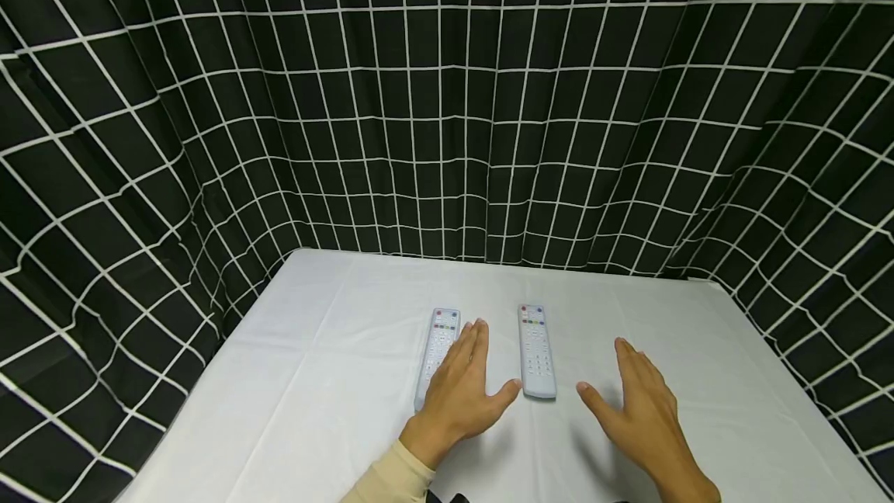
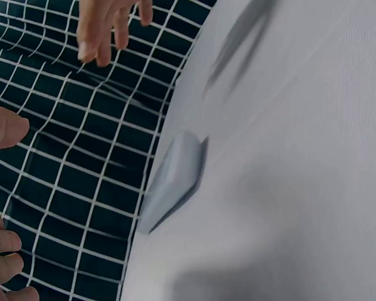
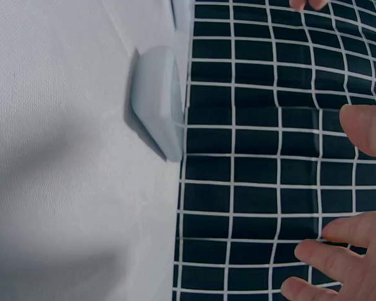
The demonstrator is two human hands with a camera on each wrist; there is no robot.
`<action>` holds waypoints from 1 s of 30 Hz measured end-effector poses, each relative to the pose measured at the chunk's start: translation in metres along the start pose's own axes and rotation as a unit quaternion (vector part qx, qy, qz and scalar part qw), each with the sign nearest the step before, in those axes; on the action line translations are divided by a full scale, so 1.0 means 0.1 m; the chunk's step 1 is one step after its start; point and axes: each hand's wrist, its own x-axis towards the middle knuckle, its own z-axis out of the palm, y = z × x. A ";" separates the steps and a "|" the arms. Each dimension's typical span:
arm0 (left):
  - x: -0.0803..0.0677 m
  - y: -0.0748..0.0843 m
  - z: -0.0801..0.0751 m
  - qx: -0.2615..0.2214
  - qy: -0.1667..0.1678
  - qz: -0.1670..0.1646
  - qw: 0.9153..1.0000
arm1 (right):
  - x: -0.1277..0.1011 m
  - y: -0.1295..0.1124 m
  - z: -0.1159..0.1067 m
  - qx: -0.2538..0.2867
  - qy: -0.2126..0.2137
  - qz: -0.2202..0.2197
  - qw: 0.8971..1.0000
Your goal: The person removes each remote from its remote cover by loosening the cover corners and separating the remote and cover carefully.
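Two pale grey remote controls lie face up on a white-covered table. My left hand, fingers straight and thumb spread, hovers over the table and hides part of the left remote in the head view. Just right of that thumb lies the right remote, with coloured buttons near its far end. My right hand is held above the table to the right of it, thumb apart from straight fingers. Neither hand holds anything. A remote's near end shows in the right wrist view, apart from the fingers.
The white tablecloth reaches to the table's far edge. A black curtain with a white grid hangs behind the table and along both sides. Hand shadows fall on the cloth.
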 end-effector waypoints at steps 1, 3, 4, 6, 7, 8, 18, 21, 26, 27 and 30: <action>0.01 0.02 0.02 -0.001 -0.003 -0.002 1.000 | 0.00 -0.01 0.00 0.001 -0.001 0.001 1.000; 0.02 0.05 0.07 -0.003 -0.009 -0.004 1.000 | 0.01 -0.02 0.02 0.000 -0.004 0.002 1.000; 0.02 0.07 0.10 -0.004 -0.014 -0.005 1.000 | 0.01 -0.02 0.03 -0.002 -0.005 0.003 1.000; 0.03 0.09 0.14 -0.007 -0.022 -0.007 1.000 | 0.01 -0.03 0.05 -0.005 -0.012 0.006 1.000; 0.03 0.09 0.17 -0.010 -0.024 -0.006 1.000 | 0.01 -0.02 0.06 -0.006 -0.014 0.007 1.000; 0.03 0.10 0.20 -0.012 -0.026 -0.006 1.000 | 0.01 -0.02 0.07 -0.007 -0.017 0.007 1.000; 0.04 0.13 0.43 -0.030 -0.056 -0.013 0.998 | -0.02 0.02 0.21 0.004 -0.018 -0.007 1.000; 0.04 0.13 0.50 -0.031 -0.068 -0.020 0.997 | -0.02 0.02 0.26 0.008 -0.020 -0.013 1.000; 0.05 0.12 0.59 -0.025 -0.070 -0.025 0.997 | -0.02 0.01 0.35 0.013 -0.030 -0.017 0.999; 0.05 0.12 0.60 -0.024 -0.070 -0.025 0.997 | -0.02 0.01 0.37 0.014 -0.034 -0.015 0.999; 0.05 0.12 0.65 -0.025 -0.070 -0.024 0.997 | -0.02 -0.01 0.40 0.009 -0.059 -0.001 0.998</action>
